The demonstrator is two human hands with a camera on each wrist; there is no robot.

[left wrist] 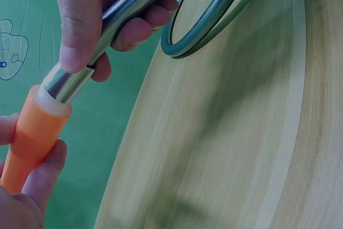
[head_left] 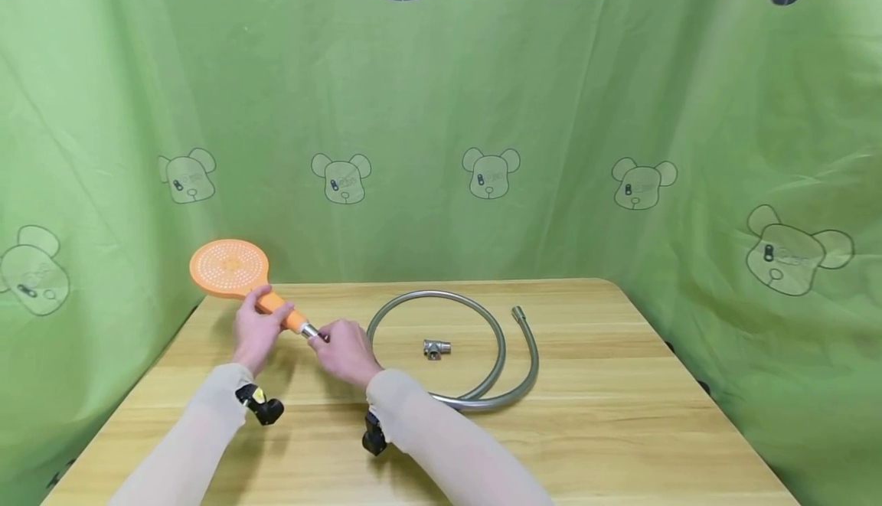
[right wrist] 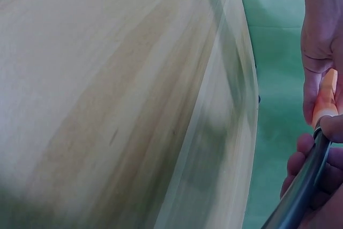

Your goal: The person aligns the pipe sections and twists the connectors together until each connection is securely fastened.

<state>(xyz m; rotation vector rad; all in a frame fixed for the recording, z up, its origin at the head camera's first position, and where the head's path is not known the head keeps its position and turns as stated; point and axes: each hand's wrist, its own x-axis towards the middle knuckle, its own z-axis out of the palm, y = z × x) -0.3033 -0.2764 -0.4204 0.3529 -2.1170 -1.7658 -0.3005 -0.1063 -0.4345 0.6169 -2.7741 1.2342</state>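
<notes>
An orange handheld shower head [head_left: 230,267] is held tilted above the far left of the table, its round spray face turned up. My left hand [head_left: 256,330] grips its handle with fingers and thumb. My right hand [head_left: 347,353] holds the end of a grey metal shower hose [head_left: 501,345]. In the left wrist view the hose's metal end nut [left wrist: 74,81] meets the white collar at the handle's end, and the right thumb presses along it. How deep the nut sits cannot be seen. The right wrist view shows the hose [right wrist: 300,191] lying across the curled right fingers.
The hose loops over the wooden table [head_left: 620,414], its free end fitting [head_left: 518,313] pointing to the back. Inside the loop lies a small metal tee-shaped fitting [head_left: 436,348]. A green patterned curtain [head_left: 427,93] hangs behind the table and at both sides.
</notes>
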